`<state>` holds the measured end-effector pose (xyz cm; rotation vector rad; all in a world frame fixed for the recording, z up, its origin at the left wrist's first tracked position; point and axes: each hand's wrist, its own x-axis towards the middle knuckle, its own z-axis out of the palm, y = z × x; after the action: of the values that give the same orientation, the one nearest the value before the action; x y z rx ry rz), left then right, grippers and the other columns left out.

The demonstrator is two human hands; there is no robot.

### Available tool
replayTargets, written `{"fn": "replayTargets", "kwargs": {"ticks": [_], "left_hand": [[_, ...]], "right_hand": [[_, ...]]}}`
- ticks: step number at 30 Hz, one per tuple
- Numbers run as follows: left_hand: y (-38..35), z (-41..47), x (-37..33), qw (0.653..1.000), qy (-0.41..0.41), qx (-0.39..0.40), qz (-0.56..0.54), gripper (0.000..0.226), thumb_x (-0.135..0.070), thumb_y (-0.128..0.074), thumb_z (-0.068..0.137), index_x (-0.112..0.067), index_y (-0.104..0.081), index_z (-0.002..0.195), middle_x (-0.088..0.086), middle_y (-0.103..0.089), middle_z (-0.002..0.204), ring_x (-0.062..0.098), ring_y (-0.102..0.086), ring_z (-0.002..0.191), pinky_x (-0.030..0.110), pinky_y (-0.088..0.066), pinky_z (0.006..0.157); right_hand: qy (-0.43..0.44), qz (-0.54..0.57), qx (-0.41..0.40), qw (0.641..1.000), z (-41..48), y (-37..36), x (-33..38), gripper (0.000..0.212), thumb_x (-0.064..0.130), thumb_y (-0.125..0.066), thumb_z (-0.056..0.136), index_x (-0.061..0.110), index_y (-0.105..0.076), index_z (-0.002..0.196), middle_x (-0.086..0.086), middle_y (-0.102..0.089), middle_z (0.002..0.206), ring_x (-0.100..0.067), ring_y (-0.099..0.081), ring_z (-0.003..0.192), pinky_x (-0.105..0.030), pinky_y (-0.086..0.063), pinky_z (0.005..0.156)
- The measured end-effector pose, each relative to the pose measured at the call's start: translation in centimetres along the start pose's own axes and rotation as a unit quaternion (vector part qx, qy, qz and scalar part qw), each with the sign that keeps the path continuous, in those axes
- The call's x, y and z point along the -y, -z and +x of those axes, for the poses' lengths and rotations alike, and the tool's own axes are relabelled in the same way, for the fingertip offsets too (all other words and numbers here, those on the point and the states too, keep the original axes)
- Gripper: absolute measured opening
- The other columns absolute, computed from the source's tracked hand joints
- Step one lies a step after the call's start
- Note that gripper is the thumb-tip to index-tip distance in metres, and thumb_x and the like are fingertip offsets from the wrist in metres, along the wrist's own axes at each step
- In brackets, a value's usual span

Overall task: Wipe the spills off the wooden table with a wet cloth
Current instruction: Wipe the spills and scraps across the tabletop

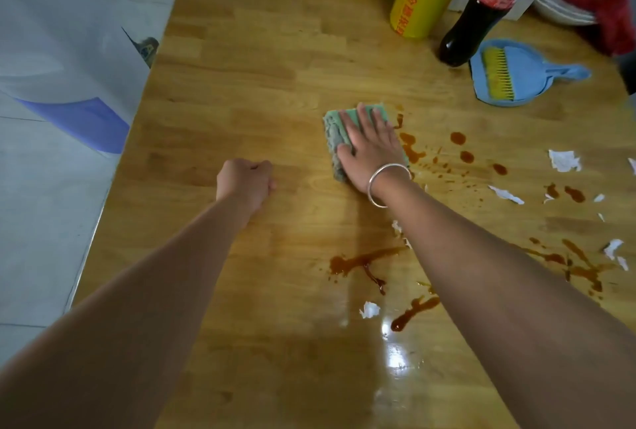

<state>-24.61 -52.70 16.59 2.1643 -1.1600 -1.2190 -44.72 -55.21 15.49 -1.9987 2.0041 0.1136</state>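
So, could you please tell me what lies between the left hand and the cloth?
Only bare wooden table separates the left hand from the cloth, per the head view.

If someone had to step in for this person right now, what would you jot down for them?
Left hand: a closed fist resting on the wooden table, holding nothing.
Right hand: flat, fingers straight, pressing the green cloth onto the table.
Brown spills: just right of the cloth, further right, and nearer the person around the right forearm. Paper scraps lie among them.
Done: little that shows; the wood left of the cloth has no stains.
Left: wiping nearly all the spills.
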Motion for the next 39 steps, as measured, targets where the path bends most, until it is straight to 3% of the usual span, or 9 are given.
{"fn": "replayTargets", "kwargs": {"ticks": [5, 8, 15, 20, 27, 35, 39], "left_hand": [[-0.5, 0.0, -1.4, 1.0, 0.016, -0.008, -0.002, 0.038, -0.021, -0.047, 0.09, -0.013, -0.061, 0.055, 0.003, -0.055, 0.054, 0.02, -0.045, 0.042, 0.022, -0.038, 0.048], [-1.7, 0.2, -3.5, 0.999, -0.012, 0.03, -0.012, 0.038, -0.021, -0.048, 0.09, -0.015, -0.06, 0.054, -0.002, -0.052, 0.045, 0.015, -0.046, 0.039, 0.023, -0.037, 0.049], [-5.0, 0.9, -6.8, 0.998, -0.017, 0.057, -0.022, 0.036, -0.023, -0.049, 0.088, -0.014, -0.061, 0.055, -0.003, -0.047, 0.038, 0.011, -0.039, 0.026, 0.019, -0.032, 0.041], [-5.2, 1.4, -6.9, 0.998, -0.015, 0.065, 0.003, 0.035, -0.019, -0.049, 0.086, -0.012, -0.06, 0.054, -0.006, -0.045, 0.03, 0.008, -0.037, 0.022, 0.02, -0.032, 0.042], [-5.4, 1.4, -7.0, 0.998, -0.007, 0.054, 0.025, 0.034, -0.02, -0.051, 0.085, -0.015, -0.06, 0.053, -0.007, -0.043, 0.029, 0.017, -0.041, 0.038, 0.019, -0.033, 0.045], [-5.5, 1.2, -7.1, 0.998, -0.005, 0.055, 0.035, 0.035, -0.022, -0.052, 0.086, -0.015, -0.06, 0.053, -0.009, -0.04, 0.026, 0.018, -0.036, 0.039, 0.02, -0.029, 0.044], [-5.3, 1.0, -7.3, 0.998, 0.005, 0.057, 0.037, 0.033, -0.022, -0.051, 0.085, -0.015, -0.059, 0.055, -0.008, -0.038, 0.028, 0.013, -0.033, 0.03, 0.019, -0.027, 0.042]], "right_hand": [[-0.127, 0.008, -0.012, 0.992, 0.1, 0.8, -4.4, 0.061, 0.042, -0.016, 0.098, 0.03, 0.009, 0.152, -0.002, 0.015, 0.16, -0.022, 0.015, 0.147, -0.04, 0.007, 0.12], [-0.165, 0.001, -0.013, 0.986, -0.4, 0.4, -3.7, 0.06, 0.041, -0.013, 0.099, 0.027, 0.013, 0.151, -0.004, 0.02, 0.159, -0.024, 0.018, 0.146, -0.041, 0.01, 0.119], [-0.032, -0.026, -0.018, 0.999, -1.1, -0.5, -0.1, 0.059, 0.038, -0.014, 0.1, 0.027, 0.013, 0.151, -0.003, 0.02, 0.159, -0.024, 0.021, 0.145, -0.041, 0.011, 0.119], [-0.009, 0.042, -0.001, 0.999, 2.0, 0.6, -0.2, 0.06, 0.038, -0.021, 0.098, 0.031, 0.003, 0.152, 0.001, 0.015, 0.16, -0.02, 0.019, 0.146, -0.038, 0.012, 0.118], [-0.097, 0.047, -0.004, 0.994, 5.5, 2.0, -2.8, 0.06, 0.041, -0.018, 0.098, 0.033, 0.007, 0.152, 0.002, 0.017, 0.16, -0.021, 0.018, 0.146, -0.038, 0.011, 0.119], [-0.245, 0.049, -0.036, 0.968, 1.4, 2.3, -10.9, 0.059, 0.04, -0.015, 0.1, 0.028, 0.009, 0.152, -0.001, 0.017, 0.16, -0.022, 0.016, 0.147, -0.039, 0.01, 0.119], [-0.308, 0.066, -0.04, 0.948, -1.4, 1.8, -13.0, 0.061, 0.044, -0.017, 0.099, 0.027, 0.007, 0.152, -0.003, 0.014, 0.161, -0.023, 0.014, 0.147, -0.038, 0.01, 0.118]]}}
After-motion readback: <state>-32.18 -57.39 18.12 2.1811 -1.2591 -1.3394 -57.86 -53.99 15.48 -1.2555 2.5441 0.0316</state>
